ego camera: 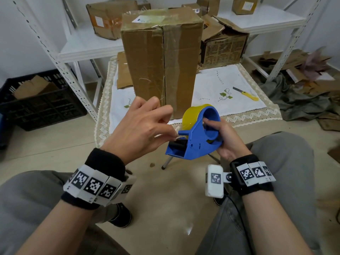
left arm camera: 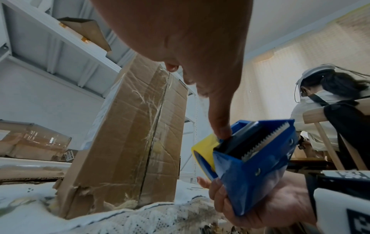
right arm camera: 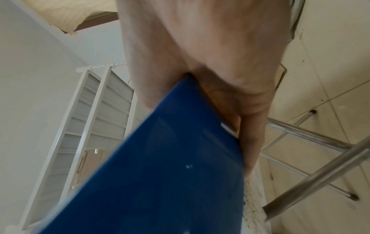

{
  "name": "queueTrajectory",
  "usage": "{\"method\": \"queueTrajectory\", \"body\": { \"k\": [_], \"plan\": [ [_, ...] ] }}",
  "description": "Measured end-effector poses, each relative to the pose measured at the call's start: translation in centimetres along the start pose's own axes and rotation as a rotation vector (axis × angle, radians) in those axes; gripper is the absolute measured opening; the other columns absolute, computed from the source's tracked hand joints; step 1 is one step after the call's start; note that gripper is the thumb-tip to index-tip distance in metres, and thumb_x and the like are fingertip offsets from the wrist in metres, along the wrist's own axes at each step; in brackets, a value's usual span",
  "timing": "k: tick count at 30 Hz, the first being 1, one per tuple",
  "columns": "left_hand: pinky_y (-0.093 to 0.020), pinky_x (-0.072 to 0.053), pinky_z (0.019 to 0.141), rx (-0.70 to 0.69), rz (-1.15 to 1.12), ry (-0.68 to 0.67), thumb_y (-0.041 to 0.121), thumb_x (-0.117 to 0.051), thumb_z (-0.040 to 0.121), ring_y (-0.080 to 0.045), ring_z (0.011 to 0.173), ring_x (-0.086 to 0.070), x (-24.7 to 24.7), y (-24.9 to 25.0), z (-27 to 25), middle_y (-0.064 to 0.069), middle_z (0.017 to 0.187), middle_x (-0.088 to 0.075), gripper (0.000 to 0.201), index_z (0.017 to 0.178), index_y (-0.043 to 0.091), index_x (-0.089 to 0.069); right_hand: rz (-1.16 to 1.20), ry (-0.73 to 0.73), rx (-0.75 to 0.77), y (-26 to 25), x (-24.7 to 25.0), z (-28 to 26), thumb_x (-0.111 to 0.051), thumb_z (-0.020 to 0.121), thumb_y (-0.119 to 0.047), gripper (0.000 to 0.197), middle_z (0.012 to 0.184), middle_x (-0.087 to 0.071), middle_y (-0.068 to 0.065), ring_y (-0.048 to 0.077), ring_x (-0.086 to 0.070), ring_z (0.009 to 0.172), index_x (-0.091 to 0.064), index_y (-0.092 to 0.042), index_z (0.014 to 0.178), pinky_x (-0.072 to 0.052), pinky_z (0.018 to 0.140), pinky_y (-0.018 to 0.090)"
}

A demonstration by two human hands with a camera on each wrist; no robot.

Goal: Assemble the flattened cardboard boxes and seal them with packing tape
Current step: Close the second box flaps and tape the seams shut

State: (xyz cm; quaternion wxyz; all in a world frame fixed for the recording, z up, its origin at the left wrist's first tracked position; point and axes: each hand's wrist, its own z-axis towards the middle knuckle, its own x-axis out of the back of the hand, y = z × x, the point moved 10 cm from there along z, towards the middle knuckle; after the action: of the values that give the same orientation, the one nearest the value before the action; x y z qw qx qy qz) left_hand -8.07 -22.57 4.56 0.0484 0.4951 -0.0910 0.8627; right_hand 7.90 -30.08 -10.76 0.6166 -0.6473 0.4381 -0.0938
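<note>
On the cloth-covered surface (ego camera: 239, 83) stands the tall brown cardboard box (ego camera: 161, 59), upright, its centre seam facing the person and apparently taped already. In front of it, above the lap, the right hand (ego camera: 227, 142) wraps its grip round the blue plastic tape dispenser with its yellow roll (ego camera: 196, 133). The left hand (ego camera: 139, 129) pinches at the tape end just behind the serrated blade (step: freeing the tape). Next: draw tape out, avoiding the teeth; open room lies between dispenser and box.
</note>
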Motion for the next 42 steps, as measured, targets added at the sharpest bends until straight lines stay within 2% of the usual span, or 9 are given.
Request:
{"method": "queueTrajectory", "body": {
  "k": [6, 9, 13, 19, 23, 25, 33, 38, 42],
  "plan": [
    [-0.034, -0.023, 0.075, -0.011, -0.004, 0.009, 0.041, -0.069, 0.092, -0.016, 0.084, -0.033, 0.5, 0.6, 0.0, 0.012, 0.088, -0.033, 0.017, 0.084, 0.028, -0.077, -0.005, -0.004, -0.025, 0.2, -0.2, -0.2, -0.054, 0.102, -0.009, 0.010, 0.078, -0.059, 0.007, 0.020, -0.056, 0.071, -0.059, -0.011, 0.094, -0.050, 0.062, 0.027],
    [-0.037, -0.027, 0.074, -0.006, 0.004, -0.001, 0.046, -0.068, 0.092, -0.015, 0.084, -0.033, 0.4, 0.4, 0.0, 0.012, 0.089, -0.031, 0.022, 0.081, 0.029, -0.076, 0.004, 0.000, -0.026, 0.3, 0.0, 0.0, -0.054, 0.102, -0.009, 0.005, 0.083, -0.059, 0.010, 0.022, -0.056, 0.074, -0.060, -0.009, 0.102, -0.048, 0.067, 0.030],
    [-0.033, -0.022, 0.076, 0.033, 0.016, -0.022, 0.050, -0.064, 0.092, -0.012, 0.085, -0.031, -0.2, -0.6, -0.1, 0.011, 0.087, -0.035, 0.025, 0.082, 0.031, -0.075, 0.015, 0.007, 0.001, 0.0, 0.0, -0.1, -0.051, 0.104, -0.006, 0.014, 0.073, -0.061, 0.004, 0.016, -0.059, 0.065, -0.062, -0.010, 0.096, -0.051, 0.064, 0.026],
    [-0.032, -0.022, 0.075, 0.054, 0.004, -0.168, 0.056, -0.053, 0.095, -0.009, 0.087, -0.024, -2.9, -1.6, -1.0, 0.013, 0.089, -0.030, 0.032, 0.087, 0.034, -0.074, -0.049, -0.049, 0.012, -0.2, -0.6, -0.2, -0.048, 0.103, -0.001, 0.019, 0.078, -0.057, 0.009, 0.019, -0.057, 0.070, -0.062, -0.007, 0.093, -0.049, 0.071, 0.030],
    [-0.032, -0.026, 0.074, 0.089, -0.050, -0.195, 0.058, -0.049, 0.095, -0.009, 0.086, -0.028, -3.9, -1.5, -1.4, 0.014, 0.087, -0.032, 0.034, 0.088, 0.035, -0.074, 0.017, 0.011, 0.019, -0.3, -0.2, 0.0, -0.049, 0.103, 0.000, 0.019, 0.071, -0.049, 0.006, 0.018, -0.049, 0.062, -0.058, -0.007, 0.087, -0.049, 0.061, 0.028],
    [-0.033, -0.025, 0.073, 0.102, -0.070, -0.188, 0.059, -0.049, 0.094, -0.010, 0.085, -0.029, -3.9, -1.6, -1.3, 0.014, 0.087, -0.032, 0.035, 0.087, 0.036, -0.074, 0.053, 0.036, 0.017, -0.3, 0.0, 0.0, -0.049, 0.103, 0.000, 0.020, 0.070, -0.047, 0.006, 0.017, -0.047, 0.061, -0.058, -0.007, 0.087, -0.051, 0.055, 0.026],
    [-0.034, -0.026, 0.073, 0.050, -0.118, -0.113, 0.053, -0.056, 0.093, -0.010, 0.086, -0.028, -2.6, -0.4, -0.4, 0.013, 0.088, -0.032, 0.029, 0.084, 0.033, -0.075, 0.073, 0.083, 0.000, 0.1, 0.9, 0.1, -0.050, 0.104, -0.003, 0.017, 0.070, -0.042, 0.008, 0.017, -0.043, 0.060, -0.056, -0.005, 0.088, -0.048, 0.052, 0.024],
    [-0.036, -0.028, 0.073, 0.015, -0.091, -0.061, 0.049, -0.058, 0.095, -0.013, 0.084, -0.032, -1.4, 0.6, 0.2, 0.014, 0.089, -0.030, 0.027, 0.085, 0.031, -0.076, -0.038, 0.109, -0.001, 0.1, 1.2, -0.2, -0.053, 0.104, -0.007, 0.026, 0.064, -0.052, 0.005, 0.017, -0.050, 0.057, -0.057, -0.009, 0.079, -0.046, 0.056, 0.025],
    [-0.032, -0.018, 0.076, 0.063, -0.082, 0.010, 0.049, -0.060, 0.095, -0.010, 0.084, -0.028, 0.0, -0.2, 0.5, 0.010, 0.082, -0.040, 0.026, 0.086, 0.032, -0.078, -0.106, 0.120, -0.002, 0.2, 1.1, -0.4, -0.054, 0.104, -0.009, 0.023, 0.078, -0.055, 0.012, 0.021, -0.053, 0.068, -0.058, -0.010, 0.081, -0.048, 0.062, 0.028]
  ]
}}
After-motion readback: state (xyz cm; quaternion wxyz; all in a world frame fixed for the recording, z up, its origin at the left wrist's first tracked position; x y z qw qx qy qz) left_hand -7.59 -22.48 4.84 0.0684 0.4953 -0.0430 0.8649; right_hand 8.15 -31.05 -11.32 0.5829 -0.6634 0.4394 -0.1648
